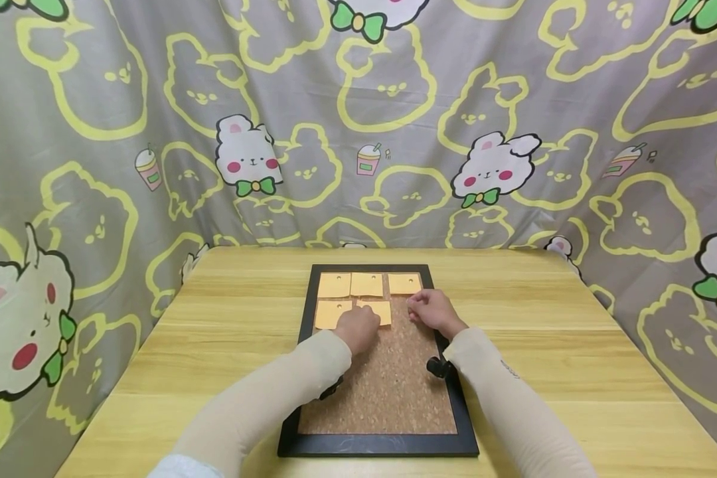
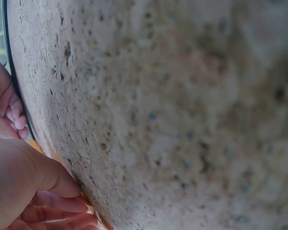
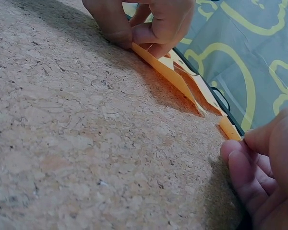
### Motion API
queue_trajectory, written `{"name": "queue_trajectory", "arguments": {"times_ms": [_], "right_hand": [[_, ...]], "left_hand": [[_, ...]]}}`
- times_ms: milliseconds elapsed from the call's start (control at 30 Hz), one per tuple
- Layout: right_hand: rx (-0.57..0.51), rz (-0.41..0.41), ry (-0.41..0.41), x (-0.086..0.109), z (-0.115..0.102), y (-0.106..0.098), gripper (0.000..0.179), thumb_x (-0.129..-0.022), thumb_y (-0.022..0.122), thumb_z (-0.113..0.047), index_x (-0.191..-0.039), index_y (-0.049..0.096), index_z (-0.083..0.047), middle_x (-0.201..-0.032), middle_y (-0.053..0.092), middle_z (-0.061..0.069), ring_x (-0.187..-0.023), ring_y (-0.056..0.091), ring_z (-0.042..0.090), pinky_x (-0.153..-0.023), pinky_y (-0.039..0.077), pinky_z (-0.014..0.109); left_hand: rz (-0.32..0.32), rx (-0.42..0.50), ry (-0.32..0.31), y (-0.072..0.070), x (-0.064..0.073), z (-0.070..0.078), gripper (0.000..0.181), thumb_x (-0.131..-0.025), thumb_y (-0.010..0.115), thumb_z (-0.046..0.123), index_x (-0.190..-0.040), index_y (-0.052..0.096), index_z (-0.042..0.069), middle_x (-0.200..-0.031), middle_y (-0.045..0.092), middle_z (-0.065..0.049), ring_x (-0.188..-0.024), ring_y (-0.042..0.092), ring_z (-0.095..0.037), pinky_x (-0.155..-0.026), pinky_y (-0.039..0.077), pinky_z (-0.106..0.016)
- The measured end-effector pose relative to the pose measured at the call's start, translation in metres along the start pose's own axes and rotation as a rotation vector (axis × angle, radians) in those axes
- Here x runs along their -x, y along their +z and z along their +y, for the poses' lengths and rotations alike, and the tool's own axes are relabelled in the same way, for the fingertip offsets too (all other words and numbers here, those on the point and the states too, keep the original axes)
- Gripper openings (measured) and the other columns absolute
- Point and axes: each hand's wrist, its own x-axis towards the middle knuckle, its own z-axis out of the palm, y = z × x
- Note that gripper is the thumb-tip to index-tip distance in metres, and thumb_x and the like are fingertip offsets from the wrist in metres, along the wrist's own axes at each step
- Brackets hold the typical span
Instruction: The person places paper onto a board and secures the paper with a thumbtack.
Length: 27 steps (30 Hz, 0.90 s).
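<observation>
My left hand (image 1: pixel 358 328) pinches the lower edge of an orange paper note (image 1: pixel 385 313), second in the lower row on a corkboard (image 1: pixel 376 392). The right wrist view shows this note (image 3: pixel 170 76) tilted, with its near edge off the cork. My right hand (image 1: pixel 435 311) is over the board's right side, just below the top-right note (image 1: pixel 401 284). Its thumb and fingertips (image 3: pixel 237 151) are drawn together; whether something tiny sits between them is hidden. Left of the pinched note is another note (image 1: pixel 330 315); two more, the left one (image 1: pixel 333 285) included, lie above.
A black frame (image 1: pixel 376 445) borders the corkboard, which lies on a wood-grain table (image 1: pixel 215 318). Small round pin heads show on several notes. A patterned curtain (image 1: pixel 311 86) hangs behind the table. Dark wrist cameras, one being the right camera (image 1: pixel 437 367), hang below the wrists.
</observation>
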Motion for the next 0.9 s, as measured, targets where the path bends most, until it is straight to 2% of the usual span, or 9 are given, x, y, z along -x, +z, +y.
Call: {"name": "queue_trajectory", "arguments": {"times_ms": [300, 467, 567, 733, 900], "right_hand": [[0.016, -0.013, -0.008, 0.000, -0.002, -0.001, 0.013, -0.096, 0.059, -0.010, -0.097, 0.066, 0.001, -0.075, 0.066, 0.007, -0.067, 0.062, 0.016, -0.061, 0.050, 0.027], [0.022, -0.007, 0.002, -0.001, -0.004, -0.002, 0.013, -0.096, 0.059, -0.009, -0.098, 0.065, 0.002, -0.075, 0.066, 0.007, -0.067, 0.063, 0.015, -0.061, 0.050, 0.026], [0.019, -0.007, 0.002, -0.001, -0.005, -0.001, 0.012, -0.096, 0.059, -0.008, -0.098, 0.065, 0.003, -0.074, 0.066, 0.007, -0.067, 0.063, 0.015, -0.060, 0.050, 0.026], [-0.006, -0.022, -0.014, -0.002, -0.007, 0.004, 0.011, -0.094, 0.061, -0.006, -0.096, 0.065, 0.004, -0.071, 0.067, 0.007, -0.065, 0.062, 0.015, -0.061, 0.049, 0.026], [-0.034, -0.068, -0.012, -0.005, -0.015, 0.015, 0.011, -0.095, 0.061, -0.005, -0.095, 0.066, 0.004, -0.068, 0.064, 0.007, -0.062, 0.060, 0.014, -0.061, 0.047, 0.026]], "left_hand": [[-0.041, 0.023, 0.016, -0.007, 0.003, -0.003, 0.013, -0.093, 0.065, 0.019, -0.096, 0.075, 0.010, -0.083, 0.067, -0.006, -0.059, 0.059, -0.011, -0.048, 0.052, -0.028], [-0.069, 0.060, 0.050, -0.011, 0.003, -0.004, 0.015, -0.092, 0.066, 0.021, -0.103, 0.069, 0.010, -0.087, 0.065, -0.006, -0.064, 0.058, -0.012, -0.052, 0.052, -0.029], [-0.094, 0.072, 0.057, -0.012, 0.003, -0.005, 0.018, -0.091, 0.067, 0.021, -0.107, 0.068, 0.012, -0.089, 0.064, -0.005, -0.066, 0.057, -0.013, -0.055, 0.052, -0.029], [-0.161, 0.101, 0.052, -0.014, 0.003, -0.007, 0.018, -0.091, 0.065, 0.019, -0.105, 0.071, 0.010, -0.091, 0.062, -0.007, -0.067, 0.054, -0.014, -0.056, 0.051, -0.030], [-0.184, 0.133, 0.063, -0.015, 0.002, -0.009, 0.026, -0.091, 0.064, 0.023, -0.115, 0.068, 0.013, -0.105, 0.058, -0.009, -0.083, 0.056, -0.020, -0.074, 0.053, -0.038]]}}
